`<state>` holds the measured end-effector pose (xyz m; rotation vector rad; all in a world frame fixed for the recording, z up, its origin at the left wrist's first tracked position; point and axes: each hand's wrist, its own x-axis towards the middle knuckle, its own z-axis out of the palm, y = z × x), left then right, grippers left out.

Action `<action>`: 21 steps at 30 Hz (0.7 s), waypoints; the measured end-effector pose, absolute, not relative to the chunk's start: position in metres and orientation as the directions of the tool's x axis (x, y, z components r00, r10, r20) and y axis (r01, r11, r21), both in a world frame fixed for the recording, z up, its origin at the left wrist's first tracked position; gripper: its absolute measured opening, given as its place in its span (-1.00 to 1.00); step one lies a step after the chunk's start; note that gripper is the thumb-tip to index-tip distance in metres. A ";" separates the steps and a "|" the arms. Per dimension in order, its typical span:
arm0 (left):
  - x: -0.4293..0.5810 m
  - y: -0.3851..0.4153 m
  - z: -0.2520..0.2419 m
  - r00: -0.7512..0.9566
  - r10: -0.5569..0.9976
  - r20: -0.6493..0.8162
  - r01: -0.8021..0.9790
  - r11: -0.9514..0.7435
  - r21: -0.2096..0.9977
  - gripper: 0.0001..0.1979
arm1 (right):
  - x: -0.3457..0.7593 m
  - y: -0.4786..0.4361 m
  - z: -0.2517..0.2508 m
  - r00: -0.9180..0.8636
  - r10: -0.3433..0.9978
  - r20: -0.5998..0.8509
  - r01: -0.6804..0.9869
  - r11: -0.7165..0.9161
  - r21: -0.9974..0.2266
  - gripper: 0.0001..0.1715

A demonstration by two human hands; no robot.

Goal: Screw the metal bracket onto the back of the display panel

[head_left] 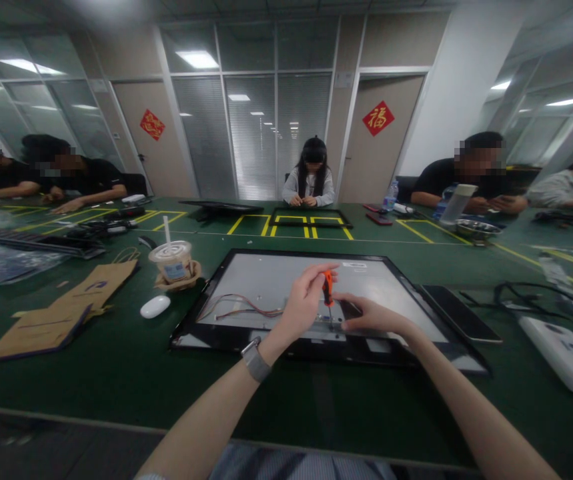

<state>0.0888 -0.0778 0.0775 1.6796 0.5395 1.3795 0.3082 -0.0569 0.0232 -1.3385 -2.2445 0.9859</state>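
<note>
A flat panel [276, 275] with a black frame and a grey back lies on the green table in front of me. My left hand [309, 297], with a watch on its wrist, grips the orange and black handle of a screwdriver [327, 291]. The screwdriver stands nearly upright, its tip down near the panel's lower middle. Beside the tip is my right hand [369, 315], its fingers bent close to the shaft and the panel; what they hold, if anything, is too small to make out. Thin coloured wires [246, 304] lie on the panel's left part.
Left of the panel are a drink cup [172, 261], a white oval case [155, 307] and brown paper bags [66, 307]. On the right lie a black phone [459, 312], a white device [563, 353] and black cables [521, 290]. Several people sit around the table.
</note>
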 end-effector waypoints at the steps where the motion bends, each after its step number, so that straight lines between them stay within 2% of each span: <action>1: 0.089 -0.078 0.078 0.291 0.781 0.553 -0.198 -0.516 0.833 -0.71 | 0.308 -0.057 0.023 -0.497 0.866 -0.051 0.625 0.316 -0.714 -0.06; 7: 0.088 -0.078 0.078 0.214 0.786 0.581 -0.093 -0.575 0.813 -0.85 | 0.307 -0.058 0.026 -0.508 0.860 -0.051 0.617 0.322 -0.718 -0.06; 14: 0.087 -0.077 0.077 0.254 0.801 0.542 -0.168 -0.515 0.841 -0.72 | 0.307 -0.059 0.027 -0.490 0.869 -0.074 0.627 0.292 -0.722 -0.04; 21: 0.088 -0.077 0.076 0.218 0.772 0.596 -0.105 -0.589 0.801 -0.84 | 0.305 -0.061 0.030 -0.493 0.867 -0.075 0.620 0.289 -0.729 -0.06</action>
